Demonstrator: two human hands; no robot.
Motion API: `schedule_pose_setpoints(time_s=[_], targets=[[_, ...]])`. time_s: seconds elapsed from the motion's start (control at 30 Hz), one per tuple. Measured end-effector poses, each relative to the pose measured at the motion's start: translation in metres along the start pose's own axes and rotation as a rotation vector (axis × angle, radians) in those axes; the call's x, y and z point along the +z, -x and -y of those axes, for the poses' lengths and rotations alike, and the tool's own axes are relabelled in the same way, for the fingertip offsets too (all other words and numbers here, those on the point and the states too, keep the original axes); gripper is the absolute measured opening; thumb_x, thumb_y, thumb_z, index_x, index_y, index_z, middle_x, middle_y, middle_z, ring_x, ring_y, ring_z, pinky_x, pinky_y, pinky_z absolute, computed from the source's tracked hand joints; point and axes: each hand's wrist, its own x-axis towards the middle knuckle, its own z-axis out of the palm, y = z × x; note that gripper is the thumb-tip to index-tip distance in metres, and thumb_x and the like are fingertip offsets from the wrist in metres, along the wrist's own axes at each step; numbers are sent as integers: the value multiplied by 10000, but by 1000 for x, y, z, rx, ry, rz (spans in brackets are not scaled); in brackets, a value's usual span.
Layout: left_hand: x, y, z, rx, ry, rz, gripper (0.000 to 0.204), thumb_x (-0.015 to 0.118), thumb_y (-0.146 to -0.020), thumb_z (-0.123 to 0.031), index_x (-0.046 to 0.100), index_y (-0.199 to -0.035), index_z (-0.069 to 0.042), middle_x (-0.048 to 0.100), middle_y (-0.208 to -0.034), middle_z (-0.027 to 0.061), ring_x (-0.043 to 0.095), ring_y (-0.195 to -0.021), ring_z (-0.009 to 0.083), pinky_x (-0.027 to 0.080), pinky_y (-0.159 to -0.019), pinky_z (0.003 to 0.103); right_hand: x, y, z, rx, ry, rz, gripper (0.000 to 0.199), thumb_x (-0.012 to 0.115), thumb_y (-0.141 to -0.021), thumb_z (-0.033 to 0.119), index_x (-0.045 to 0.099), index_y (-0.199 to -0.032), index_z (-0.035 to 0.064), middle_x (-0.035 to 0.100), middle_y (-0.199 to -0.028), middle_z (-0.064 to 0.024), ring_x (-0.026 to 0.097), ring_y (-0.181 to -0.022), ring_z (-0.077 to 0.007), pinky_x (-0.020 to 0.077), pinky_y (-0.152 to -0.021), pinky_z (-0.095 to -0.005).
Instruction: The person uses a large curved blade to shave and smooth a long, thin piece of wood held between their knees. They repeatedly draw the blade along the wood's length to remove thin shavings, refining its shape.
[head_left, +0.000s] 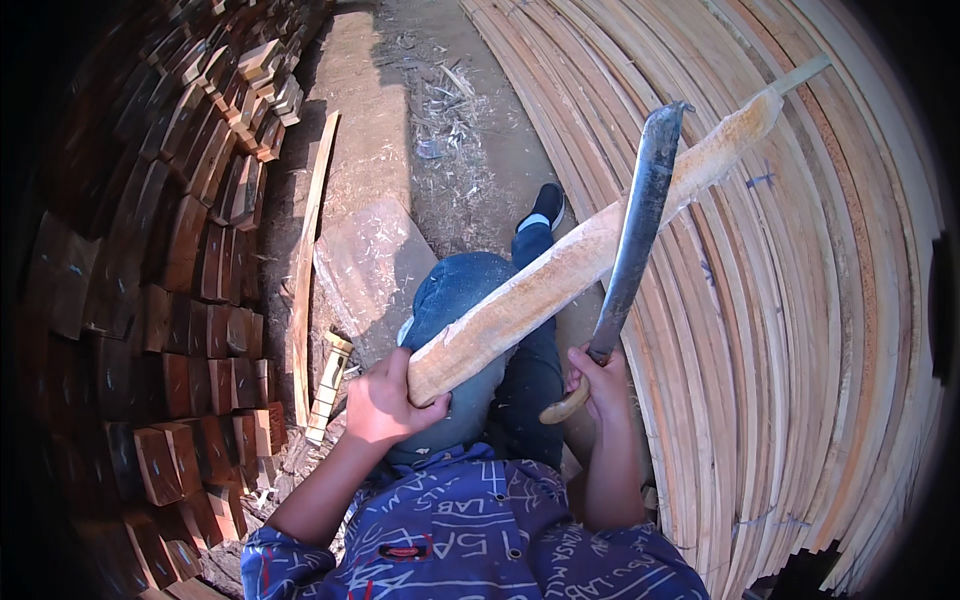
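Observation:
My left hand (388, 402) grips the near end of a long, pale wooden piece (530, 285). It slants up and away to the right over my thigh, with rough edges and a narrow tip at its far end. In my right hand (598, 385) is a machete (640, 215), its fingers wrapped round the wooden handle. The long dark blade rises with its hooked end up and, in this view, crosses over the wooden piece. Whether the blade touches the wood I cannot tell.
Stacked timber blocks (185, 370) fill the left side. Long stacked planks (760, 330) curve along the right. A thin board (313, 260), a short notched wooden piece (328, 388) and a flat slab (365, 260) lie on the ground by my leg. Shavings (445, 110) are scattered ahead.

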Motion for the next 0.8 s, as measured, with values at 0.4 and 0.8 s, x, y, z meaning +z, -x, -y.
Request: schedule_pose_setpoints(time_s=[0.4, 0.8], targets=[[7, 0, 7, 59, 38, -35, 591, 789, -660, -455, 531, -976, -27, 639, -748, 174, 668, -666, 349, 549, -582, 423, -15, -2, 33, -242, 468, -235, 310, 770, -839, 64, 508, -673, 76, 504, -507, -10, 476, -385, -95, 376, -371, -251], [9, 1, 12, 62, 13, -48, 615, 817, -633, -431, 536, -996, -20, 647, -748, 171, 676, -661, 327, 548, -563, 411, -25, 17, 16, -34, 491, -99, 297, 804, -831, 169, 576, -691, 41, 538, -533, -14, 505, -415, -92, 394, -397, -260]])
